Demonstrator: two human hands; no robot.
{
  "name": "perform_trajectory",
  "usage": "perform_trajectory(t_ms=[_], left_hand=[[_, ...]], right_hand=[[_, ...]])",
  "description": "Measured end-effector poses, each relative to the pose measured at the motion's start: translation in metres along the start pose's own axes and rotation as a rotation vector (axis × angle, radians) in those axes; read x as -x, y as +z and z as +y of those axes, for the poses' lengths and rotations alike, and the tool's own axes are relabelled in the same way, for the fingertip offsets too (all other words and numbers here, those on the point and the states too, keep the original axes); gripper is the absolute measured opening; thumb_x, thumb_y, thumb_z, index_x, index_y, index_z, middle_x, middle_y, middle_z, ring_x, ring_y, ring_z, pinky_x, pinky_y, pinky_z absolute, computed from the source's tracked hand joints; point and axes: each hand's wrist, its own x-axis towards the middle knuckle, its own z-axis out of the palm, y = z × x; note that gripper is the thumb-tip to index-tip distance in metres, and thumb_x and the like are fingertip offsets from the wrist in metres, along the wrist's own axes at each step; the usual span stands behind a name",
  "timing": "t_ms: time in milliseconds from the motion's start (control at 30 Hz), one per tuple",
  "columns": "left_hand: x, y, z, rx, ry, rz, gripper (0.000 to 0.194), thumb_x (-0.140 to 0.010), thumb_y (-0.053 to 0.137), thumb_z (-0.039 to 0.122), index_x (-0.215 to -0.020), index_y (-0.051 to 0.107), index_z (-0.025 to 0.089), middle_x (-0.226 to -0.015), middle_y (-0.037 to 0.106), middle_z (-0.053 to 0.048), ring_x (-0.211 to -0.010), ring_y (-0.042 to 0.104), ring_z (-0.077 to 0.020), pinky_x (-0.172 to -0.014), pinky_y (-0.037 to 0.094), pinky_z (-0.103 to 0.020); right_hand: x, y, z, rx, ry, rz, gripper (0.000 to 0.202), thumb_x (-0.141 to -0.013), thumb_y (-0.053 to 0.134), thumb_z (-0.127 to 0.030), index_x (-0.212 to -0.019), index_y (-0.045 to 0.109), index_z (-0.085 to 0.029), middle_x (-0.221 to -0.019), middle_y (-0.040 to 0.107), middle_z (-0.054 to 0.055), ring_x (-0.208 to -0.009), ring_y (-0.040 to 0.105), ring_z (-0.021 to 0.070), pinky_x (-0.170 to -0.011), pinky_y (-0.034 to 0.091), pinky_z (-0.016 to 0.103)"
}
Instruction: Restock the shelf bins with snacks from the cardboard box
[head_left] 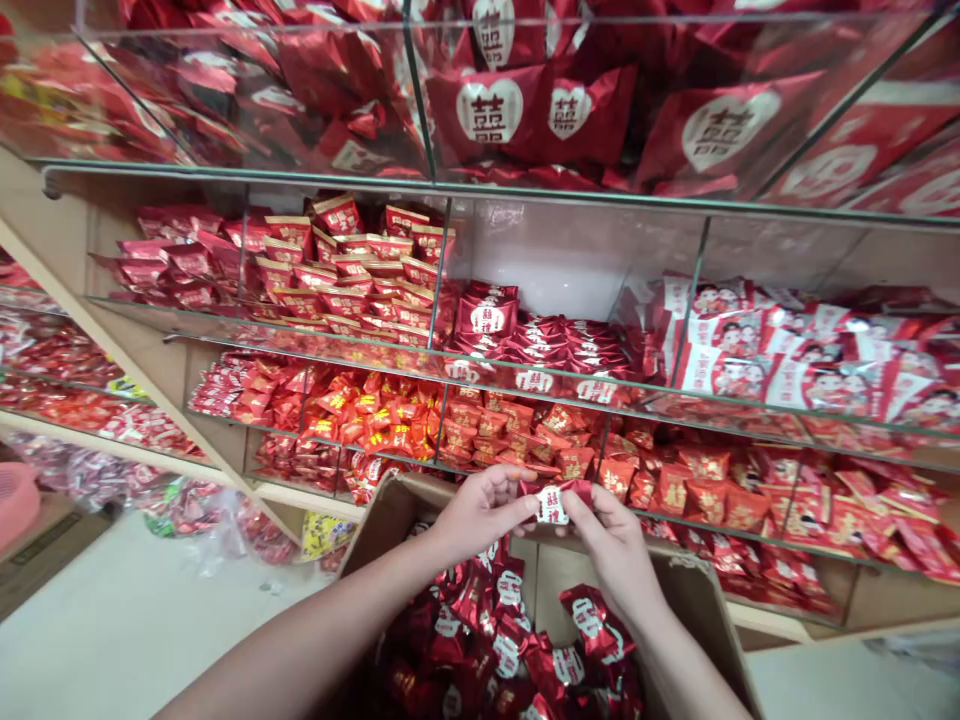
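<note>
Both my hands meet above an open cardboard box [697,610], pinching one small dark red packet [553,505] with a white label and dark characters. My left hand [491,512] grips its left end between thumb and fingers. At the right end, my right hand [606,530] holds it the same way. Beneath them, the box contains many shiny red packets [510,650] with white labels. Similar dark red packets [532,350] stand stacked in a shelf compartment just beyond my hands.
Glass-fronted shelves [300,345] with dividers hold red, orange and white packets across the view. Large red bags [487,110] fill the upper shelf. A pink basket [16,500] and plastic bags of sweets [202,520] lie at the left.
</note>
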Motion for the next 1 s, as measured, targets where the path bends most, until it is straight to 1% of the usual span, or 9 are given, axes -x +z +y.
perform_trajectory(t_ms=[267,367,467,567,667,767,833,933,1000], left_hand=[[0.002,-0.001,0.001,-0.009,-0.016,0.063,0.031,-0.062,0.07,0.037,-0.072,0.058,0.011,-0.061,0.058,0.002,-0.05,0.05,-0.0061,-0.05,0.042,-0.019],[0.004,-0.002,0.0,-0.073,-0.015,0.079,0.031,-0.063,0.069,0.039,-0.072,0.059,0.012,-0.055,0.055,0.003,-0.045,0.047,-0.0053,-0.045,0.039,-0.018],[0.004,-0.003,-0.002,-0.112,-0.031,0.073,0.033,-0.064,0.067,0.041,-0.078,0.061,0.012,-0.057,0.056,0.002,-0.043,0.048,-0.0056,-0.042,0.037,-0.017],[0.004,-0.003,-0.004,-0.09,-0.046,0.071,0.037,-0.067,0.063,0.046,-0.082,0.06,0.012,-0.056,0.056,0.003,-0.038,0.046,-0.0041,-0.037,0.035,-0.016],[0.002,-0.004,-0.007,-0.068,-0.037,0.092,0.04,-0.07,0.058,0.051,-0.081,0.056,0.012,-0.05,0.052,0.005,-0.033,0.045,-0.0037,-0.032,0.031,-0.013],[-0.002,-0.006,-0.01,0.062,-0.051,0.187,0.042,-0.071,0.053,0.055,-0.078,0.05,0.014,-0.048,0.054,0.005,-0.032,0.047,-0.0054,-0.028,0.028,-0.012],[-0.004,-0.007,-0.012,0.143,-0.063,0.216,0.041,-0.071,0.053,0.056,-0.077,0.046,0.015,-0.051,0.058,0.003,-0.032,0.049,-0.0063,-0.028,0.028,-0.012],[-0.004,-0.007,-0.014,0.11,-0.061,0.157,0.041,-0.07,0.055,0.054,-0.077,0.046,0.015,-0.053,0.059,0.002,-0.034,0.05,-0.0061,-0.03,0.032,-0.013],[-0.003,-0.006,-0.016,0.06,-0.043,0.126,0.041,-0.07,0.055,0.053,-0.077,0.047,0.014,-0.052,0.057,0.003,-0.034,0.049,-0.0055,-0.032,0.034,-0.013]], right_hand=[[0.004,-0.007,0.008,0.099,-0.008,-0.07,0.019,-0.075,0.056,-0.036,-0.077,0.06,-0.017,-0.069,0.059,0.001,-0.064,0.052,0.0138,-0.058,0.044,0.024],[0.006,-0.008,0.007,0.058,-0.004,-0.044,0.028,-0.072,0.061,-0.035,-0.095,0.057,-0.02,-0.08,0.063,0.002,-0.074,0.057,0.0161,-0.066,0.046,0.026],[0.009,-0.009,0.005,0.103,-0.005,-0.089,0.042,-0.07,0.063,-0.033,-0.108,0.051,-0.023,-0.095,0.063,0.004,-0.085,0.059,0.0186,-0.076,0.046,0.03],[0.009,-0.011,0.005,0.246,-0.004,-0.136,0.028,-0.072,0.059,-0.037,-0.095,0.057,-0.021,-0.087,0.065,0.004,-0.077,0.06,0.0185,-0.07,0.048,0.029],[0.008,-0.016,0.001,0.402,-0.079,-0.173,0.023,-0.074,0.055,-0.038,-0.09,0.058,-0.022,-0.087,0.065,0.004,-0.082,0.06,0.0189,-0.073,0.048,0.028],[0.005,-0.023,-0.019,0.578,-0.211,-0.21,0.02,-0.075,0.054,-0.036,-0.088,0.059,-0.022,-0.088,0.066,0.005,-0.082,0.061,0.0181,-0.072,0.049,0.025],[0.0,-0.025,-0.043,0.641,-0.315,-0.141,0.019,-0.075,0.055,-0.037,-0.086,0.059,-0.021,-0.085,0.066,0.005,-0.078,0.062,0.0171,-0.068,0.05,0.023],[-0.023,-0.016,-0.092,0.675,-0.444,0.023,0.022,-0.073,0.057,-0.04,-0.084,0.058,-0.021,-0.082,0.066,0.005,-0.072,0.062,0.0165,-0.063,0.049,0.023],[-0.05,-0.001,-0.122,0.714,-0.508,0.062,0.024,-0.072,0.057,-0.041,-0.084,0.057,-0.021,-0.081,0.066,0.004,-0.071,0.061,0.0167,-0.062,0.048,0.025]])
